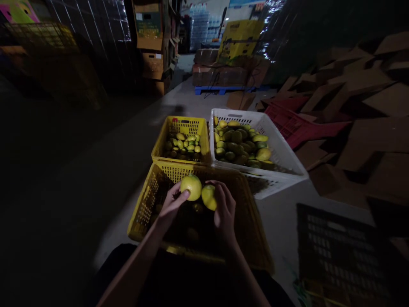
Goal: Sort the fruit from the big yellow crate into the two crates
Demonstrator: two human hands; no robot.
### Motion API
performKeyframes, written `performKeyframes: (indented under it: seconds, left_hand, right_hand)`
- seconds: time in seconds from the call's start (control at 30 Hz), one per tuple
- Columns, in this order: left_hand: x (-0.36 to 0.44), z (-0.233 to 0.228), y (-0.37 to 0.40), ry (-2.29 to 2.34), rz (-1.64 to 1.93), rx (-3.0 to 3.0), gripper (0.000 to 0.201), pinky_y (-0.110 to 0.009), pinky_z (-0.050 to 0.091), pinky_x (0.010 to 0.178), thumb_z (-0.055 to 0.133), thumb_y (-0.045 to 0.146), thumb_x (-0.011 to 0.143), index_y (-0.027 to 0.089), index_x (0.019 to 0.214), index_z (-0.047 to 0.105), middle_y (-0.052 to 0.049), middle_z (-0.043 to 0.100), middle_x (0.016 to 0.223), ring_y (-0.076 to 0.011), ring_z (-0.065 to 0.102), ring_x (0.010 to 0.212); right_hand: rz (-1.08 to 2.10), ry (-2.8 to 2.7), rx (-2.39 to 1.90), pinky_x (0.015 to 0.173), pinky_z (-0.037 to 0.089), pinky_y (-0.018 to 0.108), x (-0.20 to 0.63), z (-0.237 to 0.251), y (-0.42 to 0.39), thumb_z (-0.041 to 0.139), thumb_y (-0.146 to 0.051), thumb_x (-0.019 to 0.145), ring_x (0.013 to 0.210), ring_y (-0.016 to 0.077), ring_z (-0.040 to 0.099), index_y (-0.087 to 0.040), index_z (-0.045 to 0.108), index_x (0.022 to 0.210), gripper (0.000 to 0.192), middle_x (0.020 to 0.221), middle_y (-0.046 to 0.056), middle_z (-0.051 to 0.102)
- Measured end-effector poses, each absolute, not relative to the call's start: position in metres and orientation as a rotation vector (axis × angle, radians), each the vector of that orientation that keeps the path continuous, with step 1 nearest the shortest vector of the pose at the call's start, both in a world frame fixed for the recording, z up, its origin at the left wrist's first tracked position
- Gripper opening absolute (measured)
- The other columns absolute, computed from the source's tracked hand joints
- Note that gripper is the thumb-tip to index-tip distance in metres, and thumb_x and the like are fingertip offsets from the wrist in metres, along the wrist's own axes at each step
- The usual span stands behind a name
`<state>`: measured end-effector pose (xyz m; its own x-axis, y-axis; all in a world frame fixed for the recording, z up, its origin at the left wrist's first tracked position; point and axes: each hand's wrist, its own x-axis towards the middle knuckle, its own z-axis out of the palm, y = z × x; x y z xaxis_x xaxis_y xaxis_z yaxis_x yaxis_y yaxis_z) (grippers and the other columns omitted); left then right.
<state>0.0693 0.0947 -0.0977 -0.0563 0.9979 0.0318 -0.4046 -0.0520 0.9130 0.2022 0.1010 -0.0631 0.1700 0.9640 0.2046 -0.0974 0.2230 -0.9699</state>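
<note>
Nearest, a large yellow crate (150, 200) holds dim fruit. Far right, a white crate (281, 149) carries big green-yellow fruit; far left, a small yellow crate (166, 136) holds smaller ones. Above the near crate, the left hand (172, 202) grips a yellow fruit (191, 186); the right hand (225, 209) grips another fruit (209, 197).

near crate (145, 204): yellow perforated plastic | 1 o'clock crate (281, 149): white plastic | fruit (191, 186): matt, smooth peel | 3 o'clock boxes (367, 106): brown cardboard

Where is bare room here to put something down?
Bare floor lies left of the small yellow crate, and right of the near yellow crate, before the dark crate. The white crate is crowded with fruit; cardboard crowds the right.
</note>
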Motion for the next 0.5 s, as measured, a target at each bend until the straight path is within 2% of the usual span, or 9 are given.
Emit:
performKeyframes:
  seconds: [0.1,0.37,0.5]
  left_hand:
    - [0.066,-0.093,0.092,0.909,1.443,0.962,0.046,-0.031,0.047,0.086,0.076,0.046,0.067,0.019,0.104,0.070,-0.006,0.070,0.098,-0.0219,0.061,0.094]
    - [0.061,-0.083,0.097,1.000,1.474,0.946,0.057,-0.028,0.048,0.075,0.086,0.045,0.049,0.015,0.093,0.069,-0.005,0.069,0.086,-0.0199,0.061,0.082]
    - [0.059,-0.089,0.098,1.073,1.474,0.929,0.048,-0.027,0.048,0.075,0.081,0.052,0.057,0.018,0.089,0.070,-0.004,0.069,0.085,-0.0194,0.061,0.083]
  right_hand:
    - [0.855,-1.126,-1.087,0.065,0.043,0.025,0.198,-0.066,0.101,0.047,-0.042,0.089,0.072,0.0153,0.057,-0.017,0.065,0.081,0.032,0.078,0.002,0.064]
    - [0.784,-1.103,-1.143,0.064,0.042,0.026,0.188,-0.064,0.105,0.036,-0.050,0.092,0.071,0.0154,0.056,-0.018,0.063,0.082,0.043,0.077,0.002,0.063]
    - [0.898,-1.099,-1.177,0.072,0.045,0.028,0.187,-0.066,0.107,0.036,-0.049,0.091,0.079,0.0169,0.056,-0.020,0.061,0.086,0.039,0.086,0.003,0.062]
